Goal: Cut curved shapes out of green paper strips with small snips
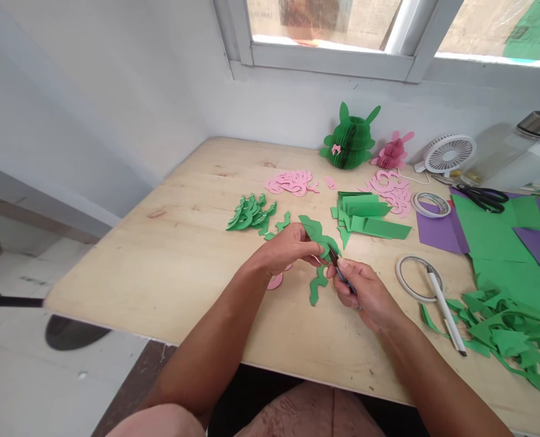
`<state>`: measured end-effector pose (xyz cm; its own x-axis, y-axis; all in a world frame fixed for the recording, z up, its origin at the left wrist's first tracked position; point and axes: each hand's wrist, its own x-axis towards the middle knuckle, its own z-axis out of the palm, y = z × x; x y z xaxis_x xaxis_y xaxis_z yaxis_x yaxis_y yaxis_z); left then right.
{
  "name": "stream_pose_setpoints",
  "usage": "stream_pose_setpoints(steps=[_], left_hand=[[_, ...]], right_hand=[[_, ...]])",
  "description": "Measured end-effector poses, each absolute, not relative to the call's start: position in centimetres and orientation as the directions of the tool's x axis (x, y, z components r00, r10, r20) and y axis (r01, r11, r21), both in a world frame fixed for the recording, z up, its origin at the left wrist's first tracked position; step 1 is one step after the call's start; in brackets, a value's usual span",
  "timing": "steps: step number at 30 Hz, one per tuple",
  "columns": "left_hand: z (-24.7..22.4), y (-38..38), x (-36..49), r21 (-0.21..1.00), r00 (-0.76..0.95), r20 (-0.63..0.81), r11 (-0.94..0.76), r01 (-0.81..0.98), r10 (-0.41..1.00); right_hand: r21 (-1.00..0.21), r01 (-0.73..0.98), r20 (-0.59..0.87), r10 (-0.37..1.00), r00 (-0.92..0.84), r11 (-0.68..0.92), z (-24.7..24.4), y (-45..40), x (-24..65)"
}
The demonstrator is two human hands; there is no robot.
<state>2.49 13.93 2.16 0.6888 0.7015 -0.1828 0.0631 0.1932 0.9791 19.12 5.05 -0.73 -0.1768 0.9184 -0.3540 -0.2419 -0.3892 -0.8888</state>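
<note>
Near the middle of the table, my left hand [292,249] is closed on a piece of green paper [314,229]. Dark scissors [342,278] are gripped in my right hand [361,288], with their blades against the paper's lower right edge. Just below the hands lies a wavy green cutout [316,286]. A pink paper piece [275,281] shows partly from under my left wrist. Behind my left hand is a pile of green cutouts [250,213]. Folded green strips [365,213] lie beyond my right hand.
Pink cutouts [292,182], a green paper figure [349,142] and a small pink one [392,152] stand or lie at the back. Rightward are a white fan [449,153], tape rolls [432,205], black-handled scissors [483,197], a white pen [447,312] and green scraps [511,334].
</note>
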Motion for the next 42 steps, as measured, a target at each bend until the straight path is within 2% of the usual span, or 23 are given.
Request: stream_pose_setpoints(steps=[18, 42], left_hand=[[1.76, 13.95, 2.22, 0.977, 0.669, -0.206, 0.187, 0.101, 0.714], [2.03, 14.37, 1.97, 0.977, 0.725, -0.198, 0.188, 0.095, 0.66]], right_hand=[[-0.892, -0.226, -0.358, 0.918, -0.173, -0.391, -0.74, 5.0, 19.02], [-0.907, -0.168, -0.36, 0.917, -0.169, -0.387, -1.17, 5.03, 19.3]])
